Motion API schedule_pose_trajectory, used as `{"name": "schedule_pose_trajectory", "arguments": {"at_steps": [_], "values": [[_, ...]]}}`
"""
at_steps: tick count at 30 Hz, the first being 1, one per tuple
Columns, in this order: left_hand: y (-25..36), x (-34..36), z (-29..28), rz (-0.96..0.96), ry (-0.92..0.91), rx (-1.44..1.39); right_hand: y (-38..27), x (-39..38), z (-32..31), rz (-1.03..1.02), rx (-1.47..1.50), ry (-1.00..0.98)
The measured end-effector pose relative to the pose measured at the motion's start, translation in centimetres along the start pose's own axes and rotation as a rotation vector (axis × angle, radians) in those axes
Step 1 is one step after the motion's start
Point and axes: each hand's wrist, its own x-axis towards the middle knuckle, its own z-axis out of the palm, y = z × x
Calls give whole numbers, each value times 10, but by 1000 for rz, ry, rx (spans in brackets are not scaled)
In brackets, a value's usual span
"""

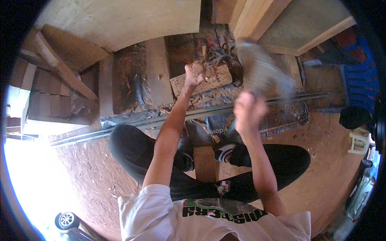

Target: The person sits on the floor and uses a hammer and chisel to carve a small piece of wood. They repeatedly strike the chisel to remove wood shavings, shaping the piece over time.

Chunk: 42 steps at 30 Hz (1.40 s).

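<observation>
Left hand (194,77): closed around brown lump (197,67), over wooden block (219,77).
Right hand (250,110): clenched on blurred tool (261,68).
Block axis: slants up rightward; left hand nearer.

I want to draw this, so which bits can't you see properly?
Head view, tool in the right hand: motion blur smears it, so its exact shape is lost.
Head view, left hand: the hand itself blocks the view, so what is in its grip, if anything, is unclear.
Head view, wheel at lower left: the picture's edge cuts off what it belongs to.
Head view, far left: glare washes everything out.
</observation>
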Motion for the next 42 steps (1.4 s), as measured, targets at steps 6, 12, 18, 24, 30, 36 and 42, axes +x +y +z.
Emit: {"name": "schedule_pose_trajectory", "arguments": {"at_steps": [6, 12, 18, 24, 30, 36, 42], "values": [[5, -6, 3, 311, -41, 202, 34, 9, 16, 79, -315, -287], [5, -1, -6, 308, -40, 361, 34, -24, 2, 417, 173, -222], [7, 44, -40, 185, 258, -30, 53, -41, -18, 789, 317, -143], [40, 50, -75, 35, 830, -620, 76, -49, -32, 943, 392, -81], [47, 47, -43, 350, 577, 503, 87, -46, -31, 864, 544, -102], [1, 9, -32, 192, -126, 615, 80, -48, -29, 892, 509, -127], [16, -9, -28, 325, -268, 803, 48, -41, -33, 773, 423, -140]]}}
